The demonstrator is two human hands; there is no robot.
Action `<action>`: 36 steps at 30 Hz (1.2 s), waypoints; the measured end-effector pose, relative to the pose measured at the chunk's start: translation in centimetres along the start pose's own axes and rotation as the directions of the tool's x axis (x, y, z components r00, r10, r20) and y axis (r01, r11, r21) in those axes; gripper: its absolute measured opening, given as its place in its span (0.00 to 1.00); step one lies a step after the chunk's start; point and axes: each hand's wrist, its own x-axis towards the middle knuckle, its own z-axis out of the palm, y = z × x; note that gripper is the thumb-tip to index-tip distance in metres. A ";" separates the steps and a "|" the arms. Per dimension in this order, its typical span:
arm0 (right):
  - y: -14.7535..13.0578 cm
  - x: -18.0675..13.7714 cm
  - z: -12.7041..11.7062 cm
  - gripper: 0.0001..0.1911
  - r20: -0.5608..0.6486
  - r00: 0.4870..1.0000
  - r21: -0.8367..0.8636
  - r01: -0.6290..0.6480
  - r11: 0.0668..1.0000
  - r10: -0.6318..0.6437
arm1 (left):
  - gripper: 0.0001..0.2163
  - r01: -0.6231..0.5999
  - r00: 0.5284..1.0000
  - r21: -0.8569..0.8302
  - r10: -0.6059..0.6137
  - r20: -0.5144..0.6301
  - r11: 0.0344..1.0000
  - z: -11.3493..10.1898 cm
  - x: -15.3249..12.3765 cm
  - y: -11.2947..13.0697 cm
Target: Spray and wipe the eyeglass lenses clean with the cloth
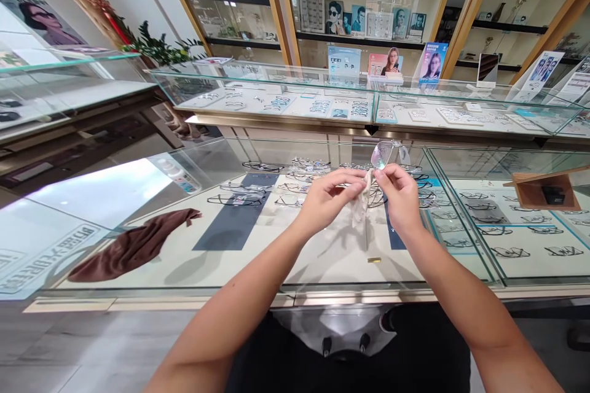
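Note:
Over the glass counter, my right hand (400, 196) pinches a pair of eyeglasses (381, 155). One clear lens stands up above its fingertips, and the rest of the frame is partly hidden by my fingers. My left hand (328, 198) is closed on a pale cleaning cloth (360, 212), which hangs down between both hands. The cloth is folded over part of the eyeglasses, close to my right thumb. Below it, a small gold-coloured piece (374, 260) shows on the counter.
A crumpled brown cloth (138, 245) lies on the counter at left. Rows of eyeglasses (239, 199) show in the glass-topped case. At right stands a wooden box (546, 190). Another glass display case (276, 83) with upright cards runs behind, before tall shelves. A plant (159, 46) is at back left.

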 end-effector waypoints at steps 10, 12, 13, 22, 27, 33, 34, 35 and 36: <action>-0.1 -0.4 0.5 0.19 0.076 0.990 0.144 -0.126 0.982 0.116 | 0.24 0.169 0.982 -0.179 -0.182 -0.057 0.969 1.4 -0.2 -1.0; -0.2 -0.4 0.4 0.19 0.080 0.990 0.144 -0.126 0.981 0.115 | 0.24 0.250 0.968 -0.139 -0.245 0.052 0.958 1.4 -0.2 -0.9; -0.2 -0.5 0.5 0.19 0.084 0.990 0.139 -0.125 0.982 0.114 | 0.25 0.274 0.960 -0.121 -0.263 0.100 0.954 1.3 -0.3 -0.8; -0.5 0.2 0.4 0.24 0.102 0.965 0.269 -0.260 0.928 0.241 | 0.28 0.240 0.966 -0.224 -0.210 0.152 0.945 2.0 -0.5 -0.8; -1.2 1.4 -0.6 0.29 0.299 0.871 0.413 -0.486 0.770 0.389 | 0.28 0.121 0.990 -0.181 -0.132 -0.053 0.976 1.7 -0.5 -0.8; -1.0 1.5 -0.9 0.30 0.385 0.829 0.442 -0.551 0.708 0.405 | 0.27 0.127 0.985 -0.121 -0.139 -0.099 0.985 1.5 -0.5 -1.1; -0.9 1.5 -0.9 0.30 0.393 0.824 0.446 -0.559 0.699 0.408 | 0.27 0.127 0.985 -0.117 -0.139 -0.097 0.985 1.5 -0.5 -1.1; -0.9 1.5 -0.9 0.30 0.398 0.820 0.451 -0.565 0.691 0.411 | 0.27 0.129 0.986 -0.115 -0.140 -0.092 0.985 1.6 -0.6 -1.1; -0.8 1.5 -0.8 0.30 0.401 0.819 0.456 -0.568 0.686 0.411 | 0.27 0.132 0.986 -0.116 -0.142 -0.085 0.984 1.6 -0.6 -1.1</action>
